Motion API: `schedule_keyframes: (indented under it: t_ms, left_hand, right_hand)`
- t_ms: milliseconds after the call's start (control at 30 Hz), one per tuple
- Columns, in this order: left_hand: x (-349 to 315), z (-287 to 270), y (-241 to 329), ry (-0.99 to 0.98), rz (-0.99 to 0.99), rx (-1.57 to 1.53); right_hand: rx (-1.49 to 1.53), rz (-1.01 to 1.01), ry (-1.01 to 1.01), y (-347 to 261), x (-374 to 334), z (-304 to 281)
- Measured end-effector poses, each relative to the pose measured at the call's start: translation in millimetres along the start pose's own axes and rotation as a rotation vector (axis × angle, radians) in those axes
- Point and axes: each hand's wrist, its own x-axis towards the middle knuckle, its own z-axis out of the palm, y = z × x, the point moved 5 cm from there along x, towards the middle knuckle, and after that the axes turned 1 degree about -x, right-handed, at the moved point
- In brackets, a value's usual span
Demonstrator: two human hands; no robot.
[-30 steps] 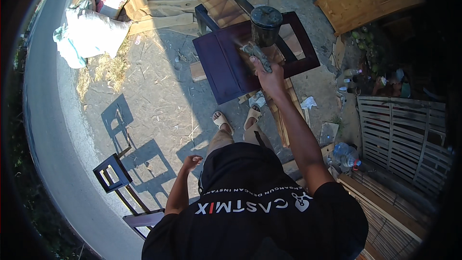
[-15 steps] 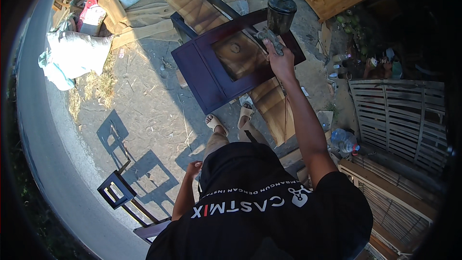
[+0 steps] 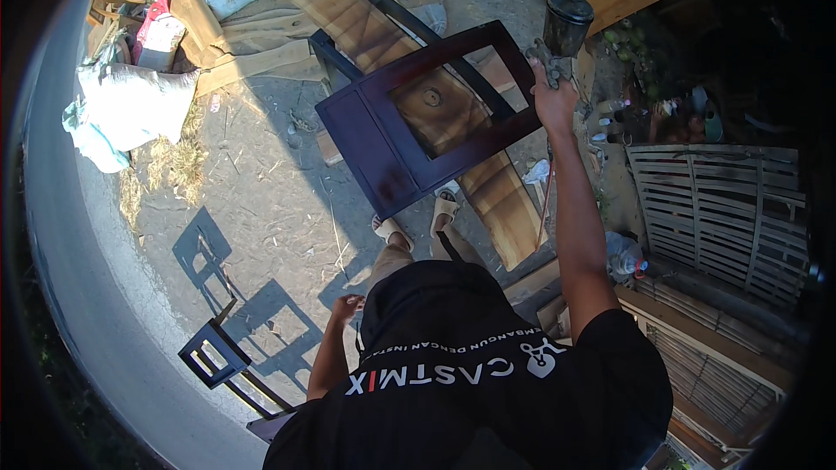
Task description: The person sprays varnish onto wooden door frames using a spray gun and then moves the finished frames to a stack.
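My right hand (image 3: 555,97) is closed around the grip of a spray gun (image 3: 547,70) with a dark, lidded paint cup (image 3: 568,24). It is stretched out over the right end of a dark reddish-brown wooden frame (image 3: 374,148). That frame has a solid panel at its left end and a large opening, through which a wooden board (image 3: 501,209) shows. Dark supports (image 3: 335,54) jut out beyond its far side. My left hand (image 3: 348,306) hangs by my hip with loosely bent fingers and nothing visible in it.
A small dark frame on legs (image 3: 213,354) stands at the lower left, beside the road (image 3: 87,313). White sacks (image 3: 139,100) and wooden offcuts (image 3: 261,30) lie at the far left. To the right are a slatted panel (image 3: 718,209) and a plastic bottle (image 3: 623,254). A thin hose (image 3: 547,200) hangs near my right forearm.
My right hand has carried the spray gun to the right, from over the frame's opening to its right end. My left hand stays by my hip.
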Motion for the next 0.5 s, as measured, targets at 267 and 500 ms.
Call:
schedule_keyframes:
  t_ms: [267,500]
  left_hand:
    - [38.2,-19.8,-28.6,-0.004,0.05,-0.083]
    - [45.3,-29.9,-44.4,-0.001,0.096,-0.131]
  right_hand:
    - [0.251,-0.067,-0.306,-68.2,-98.2,43.7]
    - [0.173,-0.129,-0.511,-99.9,-157.3,72.2]
